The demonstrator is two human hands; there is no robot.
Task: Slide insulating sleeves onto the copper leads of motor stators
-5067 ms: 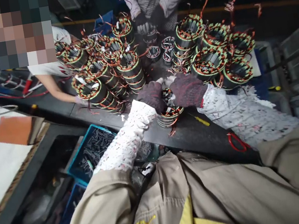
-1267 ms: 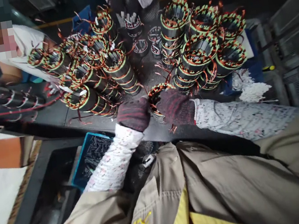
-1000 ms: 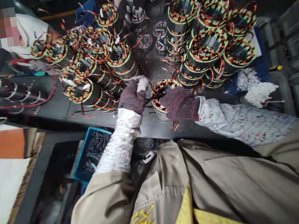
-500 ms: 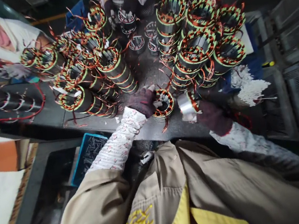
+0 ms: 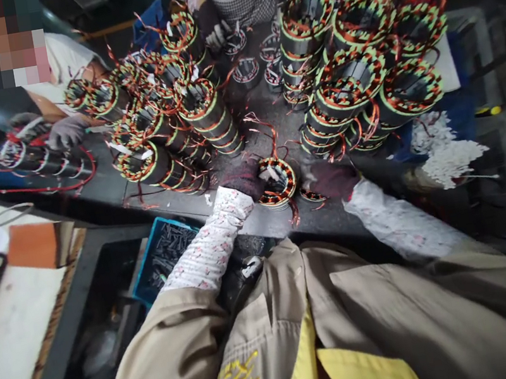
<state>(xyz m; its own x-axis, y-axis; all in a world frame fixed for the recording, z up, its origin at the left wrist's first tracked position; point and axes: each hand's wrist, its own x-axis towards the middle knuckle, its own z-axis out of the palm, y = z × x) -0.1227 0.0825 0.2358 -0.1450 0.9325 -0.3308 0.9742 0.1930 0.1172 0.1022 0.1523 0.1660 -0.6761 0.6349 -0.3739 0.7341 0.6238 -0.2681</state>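
My left hand (image 5: 242, 179), in a dark maroon glove, grips the left rim of a motor stator (image 5: 290, 191) with orange copper windings. Its pale fingertips reach into the bore, and the stator stands upright at the bench's near edge. Just to the right, my right hand (image 5: 335, 179), gloved alike, covers most of a second stator (image 5: 311, 195). Only that stator's lower left rim with copper wire shows, low at the bench surface. The right fingers appear closed over it, though they are partly smeared.
Stacks of wound stators stand at left (image 5: 213, 119) and right (image 5: 337, 86). A co-worker's gloved hand (image 5: 214, 28) is across the bench; another's (image 5: 67, 133) is far left. White slips (image 5: 449, 152) lie right. A blue bin (image 5: 167, 251) holds dark pieces.
My right hand has moved left and turned the second stator from its side down toward the bench. My left hand stays at the first stator. The view has shifted slightly.
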